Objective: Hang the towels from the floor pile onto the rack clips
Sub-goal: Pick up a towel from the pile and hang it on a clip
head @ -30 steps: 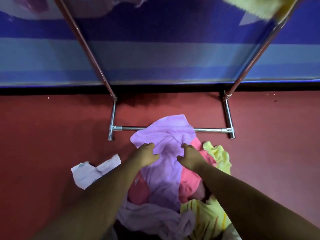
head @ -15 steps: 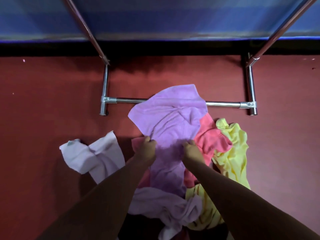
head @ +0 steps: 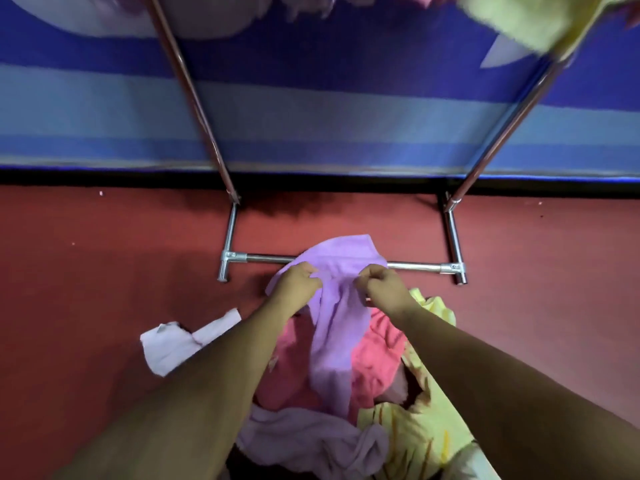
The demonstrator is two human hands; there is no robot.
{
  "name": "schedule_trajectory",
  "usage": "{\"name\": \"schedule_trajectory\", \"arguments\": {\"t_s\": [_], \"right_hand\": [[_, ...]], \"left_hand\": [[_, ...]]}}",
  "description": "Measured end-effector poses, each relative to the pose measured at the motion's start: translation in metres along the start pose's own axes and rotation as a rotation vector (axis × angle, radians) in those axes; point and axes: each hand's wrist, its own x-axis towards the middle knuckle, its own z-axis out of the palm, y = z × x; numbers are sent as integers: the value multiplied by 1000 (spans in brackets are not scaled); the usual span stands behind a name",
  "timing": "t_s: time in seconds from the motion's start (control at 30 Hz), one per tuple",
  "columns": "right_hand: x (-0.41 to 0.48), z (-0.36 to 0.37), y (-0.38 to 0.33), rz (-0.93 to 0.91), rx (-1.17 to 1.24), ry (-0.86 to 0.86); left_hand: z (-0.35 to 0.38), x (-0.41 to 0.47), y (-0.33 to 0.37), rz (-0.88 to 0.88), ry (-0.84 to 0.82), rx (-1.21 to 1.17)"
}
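Note:
A lilac towel [head: 337,327] is lifted off the floor pile, and both hands pinch its upper edge. My left hand [head: 298,284] holds the left part, my right hand [head: 382,284] the right part. Its lower end trails down over a pink towel [head: 375,358]. Beneath lie a yellow towel [head: 419,431] and a pale lilac towel [head: 311,441]. The metal rack [head: 266,258] stands just beyond, its poles rising out of view. A yellow towel [head: 526,19] hangs at the top right. No clips are visible.
A white cloth [head: 180,344] lies apart on the red floor [head: 86,289] to the left of the pile. A blue striped wall [head: 329,109] runs behind the rack. Pale cloth [head: 214,15] hangs at the top left, blurred.
Both hands have raised the lilac towel off the pile and gathered its top edge. The camera tilted up, bringing the hanging yellow towel back into view.

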Motion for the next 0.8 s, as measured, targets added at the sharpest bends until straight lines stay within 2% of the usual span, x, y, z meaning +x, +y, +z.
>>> {"name": "schedule_trajectory", "arguments": {"t_s": [0.1,0.27,0.47,0.6,0.73,0.8], "right_hand": [[-33,-12,-58,-64,117,32],[-103,-34,-148,-285,236,112],[-204,-55,-212,-462,270,167],[-233,-56,-201,-493,187,176],[-235,-55,-191,-470,55,134],[-241,-59,-195,-468,71,84]], "left_hand": [[-33,-34,52,53,25,-173],[-89,-107,129,248,86,-405],[-132,-203,178,465,-16,-692],[-132,-233,165,565,-12,-663],[-132,-246,163,608,-48,-547],[-132,-252,164,627,-87,-519]]}}
